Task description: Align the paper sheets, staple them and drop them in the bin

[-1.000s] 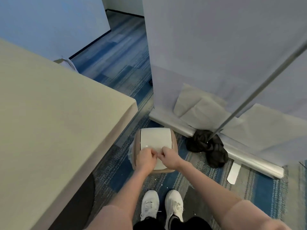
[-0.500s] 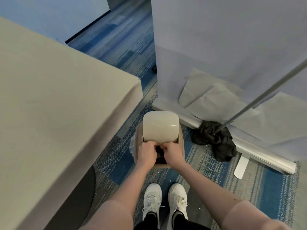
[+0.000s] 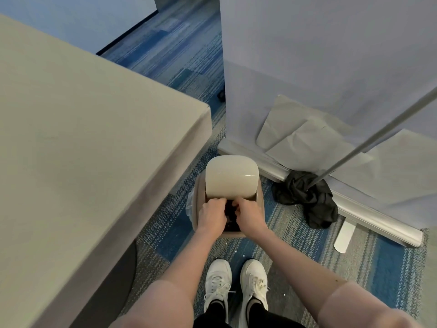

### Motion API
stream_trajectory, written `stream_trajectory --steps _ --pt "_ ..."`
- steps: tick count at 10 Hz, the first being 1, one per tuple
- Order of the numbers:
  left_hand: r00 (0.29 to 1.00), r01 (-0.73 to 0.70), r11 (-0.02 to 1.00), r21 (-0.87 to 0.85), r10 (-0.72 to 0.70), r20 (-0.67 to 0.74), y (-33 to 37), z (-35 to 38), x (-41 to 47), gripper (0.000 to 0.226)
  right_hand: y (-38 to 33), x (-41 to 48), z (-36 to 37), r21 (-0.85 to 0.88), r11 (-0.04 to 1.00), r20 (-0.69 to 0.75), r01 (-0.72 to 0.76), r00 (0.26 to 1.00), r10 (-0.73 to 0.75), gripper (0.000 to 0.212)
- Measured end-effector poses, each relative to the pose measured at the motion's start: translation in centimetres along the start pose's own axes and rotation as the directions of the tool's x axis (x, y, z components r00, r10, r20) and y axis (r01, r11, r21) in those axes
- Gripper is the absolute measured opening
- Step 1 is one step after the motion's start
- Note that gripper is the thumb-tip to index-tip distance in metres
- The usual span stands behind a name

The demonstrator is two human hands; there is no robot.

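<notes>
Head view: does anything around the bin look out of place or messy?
Yes. A black cloth lies crumpled on the carpet beside the bin, at a pole's foot, and small white specks dot the carpet near the shoes.

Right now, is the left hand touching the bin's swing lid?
Cannot tell. Head view: the left hand meets the swing lid at its lower edge, but depth is unclear.

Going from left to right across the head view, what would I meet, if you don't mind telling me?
First the table, then the bin, then the black cloth, then the white foot.
</notes>
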State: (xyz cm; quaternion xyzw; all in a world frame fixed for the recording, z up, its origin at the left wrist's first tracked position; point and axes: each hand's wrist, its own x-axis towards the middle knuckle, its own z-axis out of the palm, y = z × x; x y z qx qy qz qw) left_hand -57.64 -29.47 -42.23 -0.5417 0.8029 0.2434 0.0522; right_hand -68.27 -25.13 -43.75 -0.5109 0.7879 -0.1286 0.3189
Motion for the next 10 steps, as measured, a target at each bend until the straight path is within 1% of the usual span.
stream_trajectory --steps 2,3,4,5,6,8,9,10 --pt "1.000 0.016 0.999 0.035 -0.017 0.023 -0.1 -0.2 0.1 0.021 -0.1 0.3 -0.3 -0.011 1.000 0.003 -0.022 1.000 0.022 0.017" --pt "0.999 0.014 1.000 0.028 -0.015 0.042 -0.2 -0.2 0.1 0.020 -0.1 0.3 -0.2 -0.038 0.999 0.006 -0.012 1.000 0.012 0.017" --pt "0.999 0.001 1.000 0.017 -0.002 0.047 -0.1 -0.2 0.0 0.019 -0.2 0.2 -0.2 -0.032 0.999 0.016 -0.019 1.000 0.019 0.024" --pt "0.999 -0.028 0.999 0.028 0.027 0.029 -0.1 -0.3 -0.1 0.017 0.0 0.2 -0.2 -0.025 1.000 0.015 -0.010 1.000 0.010 0.023" --pt "0.999 -0.035 0.998 0.056 0.033 0.030 0.0 -0.4 -0.3 0.015 -0.3 0.1 -0.5 -0.029 1.000 0.019 -0.010 1.000 0.011 0.015" --pt "0.998 -0.056 0.985 0.161 0.054 0.016 0.6 -1.7 -1.0 0.019 -0.9 -0.3 -0.8 -0.055 0.998 0.035 -0.016 0.999 0.018 0.015" --pt "0.998 -0.066 0.986 0.150 0.065 0.011 1.1 -2.7 -1.5 0.020 -1.1 -0.5 -1.5 -0.058 0.998 0.034 -0.016 0.999 0.018 0.016" --pt "0.996 -0.082 0.987 0.139 0.088 -0.035 1.6 -4.1 -2.0 0.027 -2.2 -1.2 -3.2 -0.067 0.998 0.022 0.018 1.000 -0.017 0.023"
